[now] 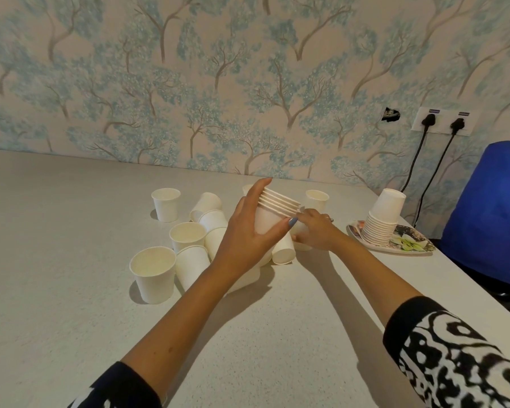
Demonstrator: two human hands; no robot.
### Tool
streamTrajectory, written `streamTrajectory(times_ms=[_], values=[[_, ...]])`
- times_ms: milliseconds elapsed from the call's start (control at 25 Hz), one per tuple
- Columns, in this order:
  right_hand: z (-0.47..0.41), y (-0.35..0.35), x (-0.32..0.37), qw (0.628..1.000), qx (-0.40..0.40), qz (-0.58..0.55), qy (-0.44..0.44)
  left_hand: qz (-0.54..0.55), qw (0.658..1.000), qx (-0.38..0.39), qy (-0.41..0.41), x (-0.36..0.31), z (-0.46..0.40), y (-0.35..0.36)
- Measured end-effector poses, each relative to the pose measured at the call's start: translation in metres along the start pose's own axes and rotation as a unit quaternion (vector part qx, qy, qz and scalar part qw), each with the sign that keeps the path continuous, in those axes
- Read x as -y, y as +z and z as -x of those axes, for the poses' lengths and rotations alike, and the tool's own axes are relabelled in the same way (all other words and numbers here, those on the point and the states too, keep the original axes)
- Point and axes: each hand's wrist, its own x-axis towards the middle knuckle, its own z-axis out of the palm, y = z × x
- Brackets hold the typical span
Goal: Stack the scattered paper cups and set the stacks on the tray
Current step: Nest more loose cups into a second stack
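Cups (189,248) scattered on table (56,260), centre. Left hand (248,231) grips part-built stack (274,213) above them. Right hand (312,231) closes on loose cup (302,244). Tray (409,245) at 3 o'clock holds finished stack (383,219). Next, likely: nest cup squarely into stack.

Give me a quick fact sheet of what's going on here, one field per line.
Surface: grey table against a tree-patterned wall
Left hand: holds a stack of nested cups, rims up, above the table
Right hand: grips a single cup low by the table
Loose cups: several upright, several on their sides
Tray: at the right edge, floral print
On tray: finished stack, upside down
Task state: unfinished
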Motion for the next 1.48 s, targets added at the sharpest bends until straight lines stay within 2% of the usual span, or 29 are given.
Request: streamTrajectory(times_ms=[80,240,440,600,800,880,920,1000,1080,1200,1280,1360,1480], values=[[0.001,0.001,-0.004,1.000,-0.003,-0.010,-0.007,-0.002,1.000,-0.006,-0.010,0.002,-0.001,-0.003],[0.003,-0.005,-0.013,0.999,-0.016,-0.036,0.035,0.004,1.000,-0.003,-0.015,0.006,-0.001,-0.007],[0.009,-0.009,-0.020,0.993,-0.074,-0.072,0.061,0.005,1.000,0.028,-0.010,0.004,0.002,0.001],[0.015,-0.011,-0.028,0.993,-0.031,-0.058,0.098,0.004,0.999,0.030,-0.012,0.005,0.002,0.003],[0.017,-0.007,-0.025,0.995,0.066,0.044,0.061,0.005,1.000,0.029,-0.006,0.007,0.002,0.002],[0.019,-0.004,-0.024,0.996,0.047,0.045,0.054,0.005,1.000,0.030,-0.007,0.008,0.002,0.001],[0.020,-0.005,-0.023,0.998,0.013,0.020,0.059,0.005,0.999,0.031,-0.006,0.009,0.002,0.001],[0.024,-0.016,-0.017,0.987,-0.090,-0.101,0.087,0.008,0.999,0.034,-0.006,0.010,0.003,0.001],[0.029,-0.034,-0.007,0.941,-0.177,-0.273,0.094,0.011,0.999,0.037,-0.006,0.012,0.003,0.000],[0.040,-0.061,0.012,0.864,-0.216,-0.453,0.033,0.008,0.999,0.040,-0.014,0.014,0.002,0.000],[0.051,-0.076,0.028,0.835,-0.205,-0.510,-0.023,0.001,0.999,0.040,-0.021,0.015,0.001,0.000],[0.061,-0.085,0.041,0.841,-0.179,-0.507,-0.067,-0.012,0.999,0.035,-0.022,0.014,0.001,0.000],[0.070,-0.090,0.056,0.883,-0.126,-0.439,-0.105,-0.031,0.999,0.025,-0.023,0.015,-0.001,-0.001]])
